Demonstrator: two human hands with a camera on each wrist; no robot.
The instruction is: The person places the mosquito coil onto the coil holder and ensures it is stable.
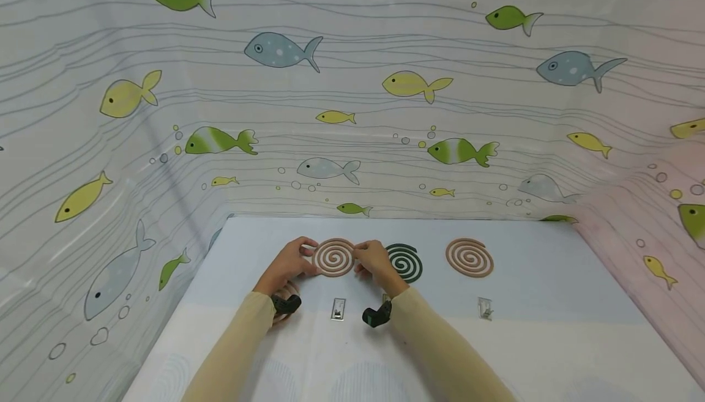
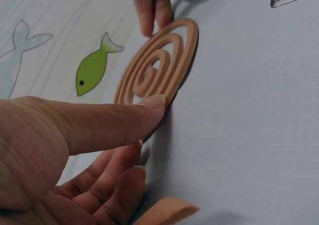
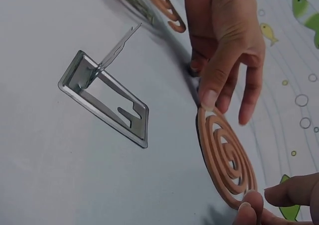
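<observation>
A brown mosquito coil is held by its opposite edges between my two hands. At its left edge, my left hand pinches it, the thumb lying on top of the coil in the left wrist view. My right hand pinches the right edge, and its fingertips show at the coil's end in the right wrist view. Just right of that hand lies a dark green coil, partly covered by it. Under my left wrist, another brown coil is mostly hidden.
Farther right lies a brown coil. A metal coil stand with a raised prong sits in front of the hands; another stand is to the right. A fish-patterned sheet rises behind the white table.
</observation>
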